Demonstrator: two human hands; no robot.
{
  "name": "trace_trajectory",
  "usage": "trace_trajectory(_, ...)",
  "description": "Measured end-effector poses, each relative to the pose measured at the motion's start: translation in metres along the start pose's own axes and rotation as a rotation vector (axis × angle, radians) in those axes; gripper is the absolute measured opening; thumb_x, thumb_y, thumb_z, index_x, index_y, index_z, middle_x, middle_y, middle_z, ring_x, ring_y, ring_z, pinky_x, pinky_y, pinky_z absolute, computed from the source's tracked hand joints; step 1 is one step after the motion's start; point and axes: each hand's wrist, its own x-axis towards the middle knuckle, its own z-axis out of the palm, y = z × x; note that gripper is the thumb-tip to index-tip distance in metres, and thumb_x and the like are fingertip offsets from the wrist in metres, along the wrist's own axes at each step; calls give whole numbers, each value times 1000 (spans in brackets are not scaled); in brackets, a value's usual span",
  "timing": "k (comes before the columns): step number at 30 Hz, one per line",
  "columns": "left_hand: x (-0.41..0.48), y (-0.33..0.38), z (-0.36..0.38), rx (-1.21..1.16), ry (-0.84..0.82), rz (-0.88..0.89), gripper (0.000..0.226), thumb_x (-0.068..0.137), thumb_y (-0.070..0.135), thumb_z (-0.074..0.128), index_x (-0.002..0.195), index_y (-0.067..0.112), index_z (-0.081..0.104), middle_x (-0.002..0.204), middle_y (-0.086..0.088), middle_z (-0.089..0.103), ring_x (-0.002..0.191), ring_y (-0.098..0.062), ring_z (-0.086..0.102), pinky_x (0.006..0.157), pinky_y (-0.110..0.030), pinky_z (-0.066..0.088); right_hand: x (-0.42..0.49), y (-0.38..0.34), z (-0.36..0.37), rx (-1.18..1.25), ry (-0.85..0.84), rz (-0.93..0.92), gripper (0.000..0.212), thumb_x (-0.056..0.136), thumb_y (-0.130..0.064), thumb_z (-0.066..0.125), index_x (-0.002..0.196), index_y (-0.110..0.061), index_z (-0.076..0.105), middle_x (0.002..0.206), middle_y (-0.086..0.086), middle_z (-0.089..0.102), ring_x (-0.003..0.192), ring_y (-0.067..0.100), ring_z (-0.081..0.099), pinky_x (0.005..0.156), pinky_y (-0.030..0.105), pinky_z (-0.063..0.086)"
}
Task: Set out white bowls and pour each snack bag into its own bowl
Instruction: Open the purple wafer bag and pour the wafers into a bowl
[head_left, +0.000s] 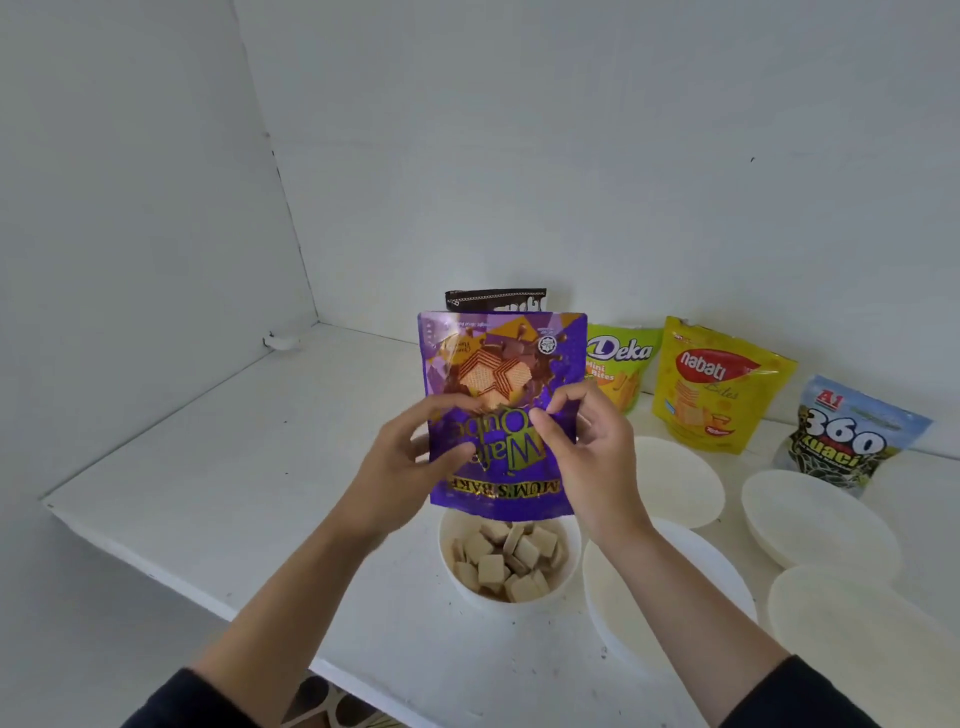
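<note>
Both left hand (410, 460) and right hand (589, 452) pinch the purple bag (498, 364) mouth-down over the bowl (460, 590) at the table's (208, 467) front edge, presumably emptying wafers (491, 569).

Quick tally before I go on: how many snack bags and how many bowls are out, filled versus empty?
Snack bags: 5
Filled bowls: 1
Empty bowls: 4
Total: 10

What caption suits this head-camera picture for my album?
Left hand and right hand hold an upturned purple bag over a white bowl of wafer cubes.
</note>
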Motion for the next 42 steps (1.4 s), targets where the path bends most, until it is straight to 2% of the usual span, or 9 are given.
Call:
trace_trajectory(7, -1, -19, 13, -100, 245, -50, 30, 88, -2, 71, 100, 24, 77, 113, 1, 73, 106, -24, 72, 69, -44, 65, -8, 29, -15, -64, -257, 189, 37, 76, -2, 86, 103, -18, 66, 113, 1, 72, 102, 24, 73, 80, 50, 63)
trace_trajectory(12, -6, -17, 17, -82, 292, -133, 20, 83, 4, 75, 101, 14, 73, 109, 3, 74, 95, -19, 76, 61, -38, 65, -9, 33, -21, -99, -173, 243, 35, 71, -11, 91, 97, -20, 70, 111, 7, 73, 98, 25, 74, 72, 53, 63)
trace_trajectory(20, -9, 6, 3, 209, 220, -81, 51, 65, 30, 87, 113, 27, 73, 135, 12, 54, 98, -12, 72, 64, -26, 61, -2, 11, -25, -20, 41, 320, 25, 67, -17, 93, 86, -15, 76, 110, 9, 72, 100, 20, 72, 75, 36, 64)
trace_trajectory(24, -26, 19, 4, 137, 240, 3, 23, 76, 25, 79, 95, 13, 76, 134, 16, 62, 98, -18, 74, 65, -27, 60, -1, -2, -21, -23, 31, 374, 19, 69, -11, 92, 75, -15, 75, 122, 1, 58, 113, 13, 64, 78, 23, 58)
trace_trajectory(28, -50, 28, -4, -60, 240, 106, 21, 91, 32, 72, 82, 14, 65, 114, -13, 75, 105, -34, 70, 79, -34, 59, -3, -18, -13, 238, -11, 538, 26, 77, -3, 84, 65, -12, 63, 98, 7, 74, 93, 28, 74, 77, 42, 59)
trace_trajectory(33, -90, 46, -32, -106, 230, 217, 45, 91, 46, 70, 72, 6, 64, 130, -22, 66, 126, -37, 61, 100, -45, 53, -2, -41, 13, 733, -100, 834, 28, 94, -26, 68, 73, -9, 60, 108, 25, 66, 101, 33, 68, 79, 33, 62)
trace_trajectory(38, -136, 65, -69, 165, 404, 163, 20, 97, 10, 65, 113, 14, 74, 109, -11, 68, 86, -17, 64, 70, -22, 54, -28, -55, 56, 891, -318, 892, 15, 99, -18, 57, 88, -8, 56, 122, 26, 69, 120, 40, 65, 109, 45, 49)
trace_trajectory(40, -156, 65, -87, 275, 463, 132, 29, 95, 11, 68, 122, 23, 72, 100, -2, 68, 82, -26, 64, 71, -32, 56, -42, -52, 79, 707, -460, 783, 2, 98, -8, 56, 98, -9, 54, 117, 18, 72, 115, 33, 68, 99, 44, 54)
trace_trajectory(42, -182, 61, -104, 371, 522, 82, 33, 96, 12, 68, 121, 33, 71, 85, 6, 68, 74, -36, 62, 69, -44, 57, -59, -51, 105, 390, -591, 618, 14, 97, -7, 60, 106, -7, 50, 110, 7, 76, 100, 23, 69, 82, 38, 52)
